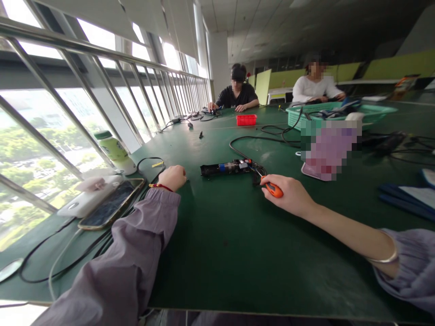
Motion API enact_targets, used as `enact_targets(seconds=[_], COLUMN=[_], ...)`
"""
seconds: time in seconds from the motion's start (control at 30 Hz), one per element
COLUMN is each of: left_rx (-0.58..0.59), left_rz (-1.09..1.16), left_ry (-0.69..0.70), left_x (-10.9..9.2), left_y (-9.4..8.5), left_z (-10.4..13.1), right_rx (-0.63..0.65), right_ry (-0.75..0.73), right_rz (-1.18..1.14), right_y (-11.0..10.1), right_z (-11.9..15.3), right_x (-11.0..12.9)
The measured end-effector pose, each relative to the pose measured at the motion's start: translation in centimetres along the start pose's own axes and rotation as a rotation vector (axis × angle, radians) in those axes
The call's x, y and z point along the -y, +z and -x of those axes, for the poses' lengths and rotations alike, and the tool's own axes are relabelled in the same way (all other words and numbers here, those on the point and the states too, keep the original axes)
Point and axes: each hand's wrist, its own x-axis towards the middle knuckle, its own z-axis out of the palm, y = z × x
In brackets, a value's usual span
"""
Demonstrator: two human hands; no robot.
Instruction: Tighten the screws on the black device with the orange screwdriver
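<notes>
While the left hand [172, 177] rests, the right hand [288, 194] holds a screwdriver [274, 190] at the device [228, 167]

As far as the view allows, the work appears to be under way and not finished. The device, a long black body with a blue band, lies on the bench [217, 258] between the two hands, in front of the person. Metallic and coloured parts show towards its right end, where a cable [249, 137] runs close by. The screwdriver is already in position, its shaft reaching that end; contact between tip and fastener cannot be confirmed. No count of fastenings completed or outstanding can be given. In this observer's judgement, the work at that end remains open, since the tool is directed there.

The right forearm enters from the right side, extended forward and inward, low over the bench. Its fingers are closed around the orange handle, with the shaft angled away towards the device. The left forearm extends forward from the lower left, its hand set down beside the device, well apart from it. The left fingers are curled inward, not spread; whether they enclose anything cannot be told. Small black parts [200, 135] lie farther out, short of a red box [246, 120].
</notes>
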Motion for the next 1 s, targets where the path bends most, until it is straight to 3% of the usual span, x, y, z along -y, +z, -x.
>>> enact_targets(seconds=[0.1,0.33,0.57,0.73,1.0], left_rx=[0.002,-0.081,-0.140,-0.151,-0.231], left_rz=[-0.027,-0.077,-0.090,-0.118,-0.053], left_ry=[0.104,0.200,0.283,0.317,0.376], left_x=[-1.1,-5.1,-7.3,-7.6,-5.9], left_y=[0.5,0.6,1.6,1.6,2.6], left_z=[0.3,2.9,4.0,3.6,1.3], right_rx=[0.008,0.043,-0.070,-0.012,-0.006], right_ry=[-0.011,-0.089,0.033,0.004,0.009], right_rz=[0.009,0.083,0.113,0.070,-0.033], right_y=[0.1,0.0,0.0,-0.2,-0.4], right_z=[0.0,0.0,0.0,-0.1,-0.2], right_x=[0.0,0.4,0.8,0.3,0.3])
